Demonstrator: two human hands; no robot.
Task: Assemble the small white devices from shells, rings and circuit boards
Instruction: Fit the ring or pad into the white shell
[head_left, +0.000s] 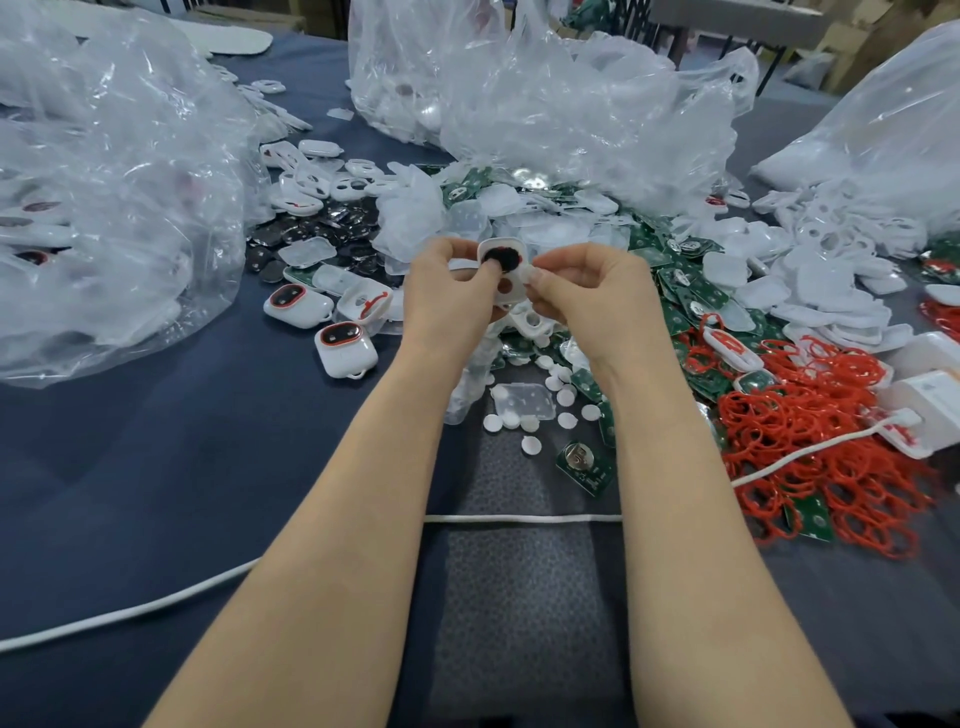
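White shell (500, 270) held up above the table, front face toward the camera, upright, slightly tilted; dark round piece sits in its upper opening, a smaller reddish-brown hole shows below it. Two finished devices (345, 349) lie on the blue cloth to the left, white bodies, dark faces edged in red. Red rings (831, 441) heaped in a loose tangle at right. Green circuit boards (685, 306) spread in a pile beside and under the rings; one board (584, 466) lies alone, nearer, metal disc up. Small white discs (530, 444) scattered near it.
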